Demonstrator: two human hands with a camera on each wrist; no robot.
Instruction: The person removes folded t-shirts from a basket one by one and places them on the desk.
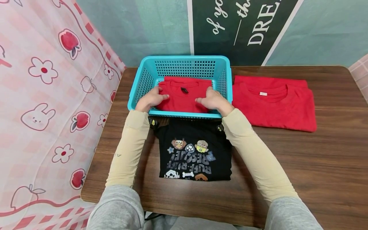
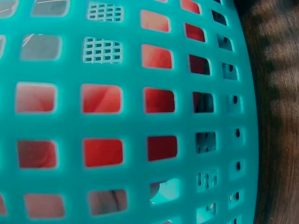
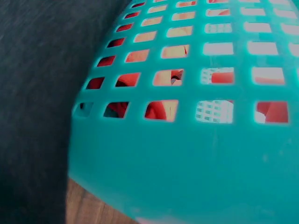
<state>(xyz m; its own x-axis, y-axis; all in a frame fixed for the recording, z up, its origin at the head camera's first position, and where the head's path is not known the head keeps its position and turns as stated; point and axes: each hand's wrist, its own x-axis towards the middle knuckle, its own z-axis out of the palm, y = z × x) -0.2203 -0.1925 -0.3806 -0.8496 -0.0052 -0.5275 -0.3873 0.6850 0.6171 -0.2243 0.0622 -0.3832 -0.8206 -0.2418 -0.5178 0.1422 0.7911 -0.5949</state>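
A folded red T-shirt (image 1: 185, 95) with a dark neck label lies inside the turquoise plastic basket (image 1: 184, 58). My left hand (image 1: 151, 98) reaches over the front rim and holds the shirt's left side, thumb on top. On the opposite side my right hand (image 1: 214, 100) holds it the same way, its thumb pointing inward over the cloth. The lower fingers of both hands are partly hidden by the fabric. Both wrist views look through the basket's slotted wall (image 2: 131, 126), with red cloth (image 2: 103, 151) showing behind it.
A folded black T-shirt (image 1: 192, 153) with a printed front lies before the basket, under and between my forearms. To the basket's right is another folded red T-shirt (image 1: 276, 105) on the wooden table (image 1: 330, 166). A patterned curtain (image 1: 57, 111) hangs at the left.
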